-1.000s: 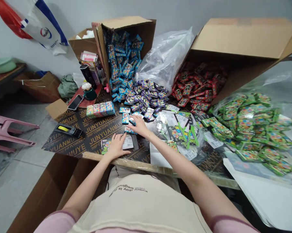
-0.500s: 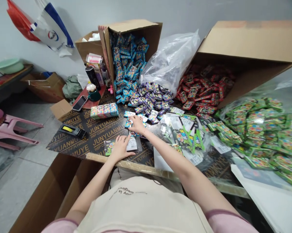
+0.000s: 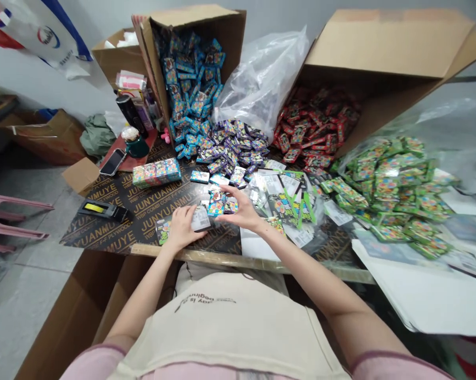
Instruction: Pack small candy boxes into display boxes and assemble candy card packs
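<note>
My right hand grips a small blue packet with colourful print, held upright between thumb and fingers. A purple packet shows just behind it, by the palm; whether it is held too, I cannot tell. Fingers spread, my left hand rests on a flat black-and-green printed pouch with a white label on its right part. The left palm hides the pouch's middle. Beyond the hands lie a few loose blue packets and a heap of purple packets.
Blue packets spill from a tilted carton, red packets from a larger one. On the right are green packets and black-green pouches. To the left sit a packet bundle, a tape dispenser, a phone and a mug.
My right hand has drawn back toward me with a blue packet, which now stands upright in its fingers. The left hand remains on the pouch. The whole view has shifted slightly.
</note>
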Available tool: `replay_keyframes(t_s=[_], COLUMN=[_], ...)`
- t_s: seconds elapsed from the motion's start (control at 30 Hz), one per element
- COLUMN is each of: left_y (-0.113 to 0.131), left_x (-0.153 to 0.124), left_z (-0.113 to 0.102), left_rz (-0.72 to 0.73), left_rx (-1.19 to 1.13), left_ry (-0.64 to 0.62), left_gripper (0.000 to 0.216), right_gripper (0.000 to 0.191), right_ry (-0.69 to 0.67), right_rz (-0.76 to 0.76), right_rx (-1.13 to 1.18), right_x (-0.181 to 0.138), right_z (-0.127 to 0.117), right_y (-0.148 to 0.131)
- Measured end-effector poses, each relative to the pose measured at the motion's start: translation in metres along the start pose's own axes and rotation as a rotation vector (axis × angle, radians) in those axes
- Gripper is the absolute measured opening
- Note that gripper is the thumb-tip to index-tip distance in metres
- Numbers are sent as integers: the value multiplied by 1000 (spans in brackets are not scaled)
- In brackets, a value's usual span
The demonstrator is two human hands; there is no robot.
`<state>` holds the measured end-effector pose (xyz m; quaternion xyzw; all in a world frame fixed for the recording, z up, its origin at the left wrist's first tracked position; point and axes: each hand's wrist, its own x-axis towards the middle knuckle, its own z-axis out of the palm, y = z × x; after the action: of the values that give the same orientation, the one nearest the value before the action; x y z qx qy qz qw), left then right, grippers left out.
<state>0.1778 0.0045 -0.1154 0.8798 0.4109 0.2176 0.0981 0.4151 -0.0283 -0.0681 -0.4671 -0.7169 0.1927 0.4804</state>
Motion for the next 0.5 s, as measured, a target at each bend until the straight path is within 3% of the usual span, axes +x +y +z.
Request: replay_keyframes(t_s=[0.3, 0.5], left_y=[33, 37], left_x=[5, 4], left_z=[-32, -45], left_rz=[174, 238], left_rx=[-95, -45], left_ry=[81, 100], left_gripper=[82, 85], right_gripper=[66, 67], right_ry=[22, 27], right_rz=[-114, -190], right_rx=[-123, -169], right_x=[-39, -47], right_z=[-26, -35], right_y=[-27, -33])
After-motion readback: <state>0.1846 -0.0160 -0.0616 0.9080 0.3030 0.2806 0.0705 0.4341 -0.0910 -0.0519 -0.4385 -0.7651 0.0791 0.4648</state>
